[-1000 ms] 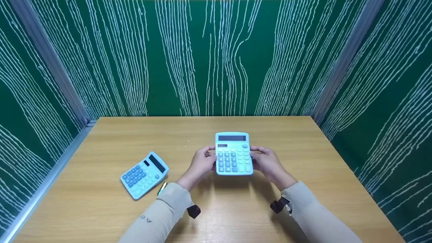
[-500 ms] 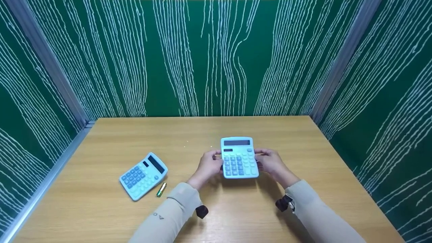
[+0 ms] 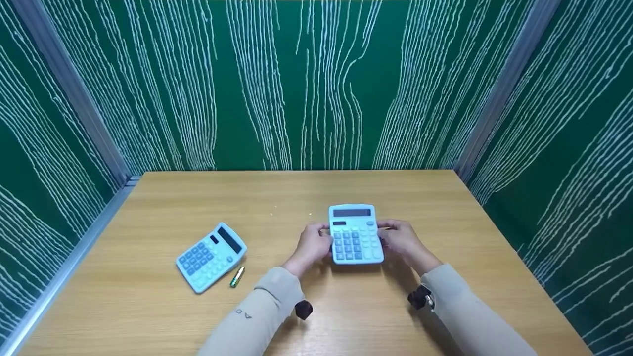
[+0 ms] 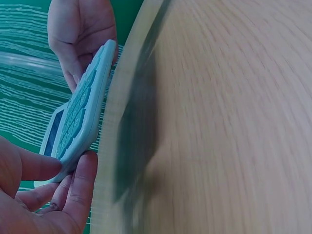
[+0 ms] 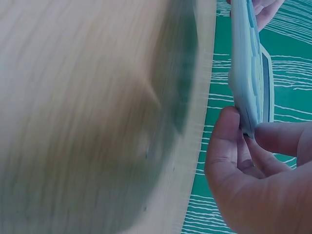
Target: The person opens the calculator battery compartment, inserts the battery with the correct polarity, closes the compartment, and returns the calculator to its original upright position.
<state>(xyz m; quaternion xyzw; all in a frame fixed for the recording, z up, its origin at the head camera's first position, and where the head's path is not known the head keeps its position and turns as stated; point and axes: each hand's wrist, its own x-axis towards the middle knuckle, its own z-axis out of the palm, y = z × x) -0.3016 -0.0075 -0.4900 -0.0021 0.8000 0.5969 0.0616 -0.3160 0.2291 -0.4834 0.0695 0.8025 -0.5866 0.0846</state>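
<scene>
Green walls (image 3: 292, 64) are enclosing a wooden surface (image 3: 420, 193). Above it, the left hand (image 3: 314, 243) is gripping a calculator (image 3: 356, 242) at its nine o'clock edge, the right hand (image 3: 401, 241) at three; a second calculator (image 3: 211, 258) is lying toward nine o'clock.

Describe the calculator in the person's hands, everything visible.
The held calculator is pale blue, apparently plastic, with rounded corners. A dark display spans its far end; its readout is too small to read. Below are a small dark panel at left, gray-blue keys lower left and paler keys at right. It is held above the table, face toward the head camera, left hand and right hand gripping opposite sides.
</scene>
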